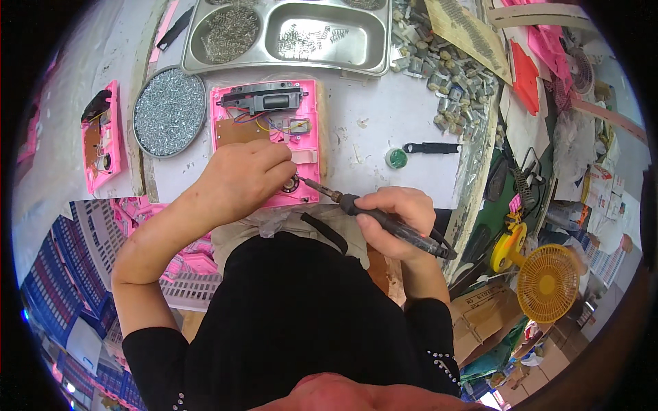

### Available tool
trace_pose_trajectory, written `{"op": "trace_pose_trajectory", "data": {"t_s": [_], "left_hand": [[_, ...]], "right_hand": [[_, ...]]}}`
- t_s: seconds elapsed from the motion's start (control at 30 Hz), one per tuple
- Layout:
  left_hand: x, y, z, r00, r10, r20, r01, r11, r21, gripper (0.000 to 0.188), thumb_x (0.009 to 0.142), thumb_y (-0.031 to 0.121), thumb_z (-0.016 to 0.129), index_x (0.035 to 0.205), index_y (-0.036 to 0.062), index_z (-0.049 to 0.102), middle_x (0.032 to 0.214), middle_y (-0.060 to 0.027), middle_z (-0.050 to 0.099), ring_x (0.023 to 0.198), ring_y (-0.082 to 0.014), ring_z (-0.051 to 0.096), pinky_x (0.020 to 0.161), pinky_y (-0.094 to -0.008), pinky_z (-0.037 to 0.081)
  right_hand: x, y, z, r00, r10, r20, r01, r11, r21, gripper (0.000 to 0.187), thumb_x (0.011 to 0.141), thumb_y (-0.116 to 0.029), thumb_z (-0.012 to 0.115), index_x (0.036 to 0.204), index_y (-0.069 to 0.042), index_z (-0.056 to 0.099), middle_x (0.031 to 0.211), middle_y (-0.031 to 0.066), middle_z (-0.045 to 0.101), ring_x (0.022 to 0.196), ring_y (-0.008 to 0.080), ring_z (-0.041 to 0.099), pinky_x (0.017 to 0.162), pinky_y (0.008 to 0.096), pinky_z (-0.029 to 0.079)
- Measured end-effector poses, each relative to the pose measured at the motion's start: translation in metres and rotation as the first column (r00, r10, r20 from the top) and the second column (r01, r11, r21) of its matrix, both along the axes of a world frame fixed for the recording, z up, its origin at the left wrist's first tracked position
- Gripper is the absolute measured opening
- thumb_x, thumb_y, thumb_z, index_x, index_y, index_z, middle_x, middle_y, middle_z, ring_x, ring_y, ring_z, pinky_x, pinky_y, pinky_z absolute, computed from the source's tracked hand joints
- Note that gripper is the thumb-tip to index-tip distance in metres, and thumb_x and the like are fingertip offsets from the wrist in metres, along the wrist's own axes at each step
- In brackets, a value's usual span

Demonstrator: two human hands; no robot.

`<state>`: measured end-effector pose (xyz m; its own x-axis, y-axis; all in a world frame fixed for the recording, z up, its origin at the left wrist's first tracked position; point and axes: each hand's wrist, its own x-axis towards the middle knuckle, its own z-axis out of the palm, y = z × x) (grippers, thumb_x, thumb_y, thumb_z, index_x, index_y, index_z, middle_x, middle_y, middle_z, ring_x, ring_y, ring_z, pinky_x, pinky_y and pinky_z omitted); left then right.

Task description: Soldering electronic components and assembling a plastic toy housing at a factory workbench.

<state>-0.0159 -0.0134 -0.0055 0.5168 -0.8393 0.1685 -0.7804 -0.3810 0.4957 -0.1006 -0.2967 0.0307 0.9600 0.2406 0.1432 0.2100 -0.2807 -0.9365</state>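
A pink plastic housing (311,103) lies in front of me on the table, with a brown circuit board (233,132), coloured wires, a black mechanism (274,102) and a small round speaker (292,184) inside. My right hand (399,218) is wrapped around the dark handle of a soldering iron (384,222). The iron's tip points left and reaches the speaker's edge. Over the lower left of the housing, my left hand (250,175) is closed, its fingertips together beside the speaker. Whatever those fingertips pinch is hidden from view.
A round dish of screws (170,111) stands left of the housing, beside another pink housing (103,140). Behind lies a metal tray (295,66) of springs. Small motors (445,75) are piled at right, near a green-filled pot (396,158) and a black strip (432,148). A yellow fan (547,283) stands farther right.
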Motion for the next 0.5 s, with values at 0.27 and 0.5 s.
{"op": "trace_pose_trajectory", "data": {"t_s": [0.27, 0.5], "left_hand": [[-0.0016, -0.0029, -0.0040, 1.000, 0.011, 0.021, -0.011, 1.000, -0.006, 0.018, 0.079, 0.013, 0.066, 0.097, 0.0085, 0.064, 0.095, -0.0041, 0.059, 0.086, -0.0237, 0.066, 0.067, -0.0367, 0.056], [-0.0017, -0.0031, -0.0022, 1.000, -0.001, 0.003, 0.001, 1.000, 0.006, 0.024, 0.078, 0.012, 0.071, 0.100, 0.0077, 0.065, 0.097, -0.0053, 0.063, 0.084, -0.0252, 0.066, 0.067, -0.0375, 0.056]], "right_hand": [[0.0052, 0.0033, 0.0009, 0.999, 0.018, -0.031, -0.019, 0.999, -0.038, 0.017, 0.080, -0.006, 0.080, 0.094, 0.002, 0.074, 0.076, 0.0120, 0.073, 0.054, 0.0168, 0.064, 0.052, 0.0276, 0.047], [0.0064, 0.0041, 0.0039, 0.998, 0.015, -0.068, -0.020, 0.998, -0.065, 0.017, 0.080, -0.005, 0.080, 0.094, 0.002, 0.074, 0.077, 0.0108, 0.073, 0.055, 0.0156, 0.064, 0.053, 0.0272, 0.047]]}}
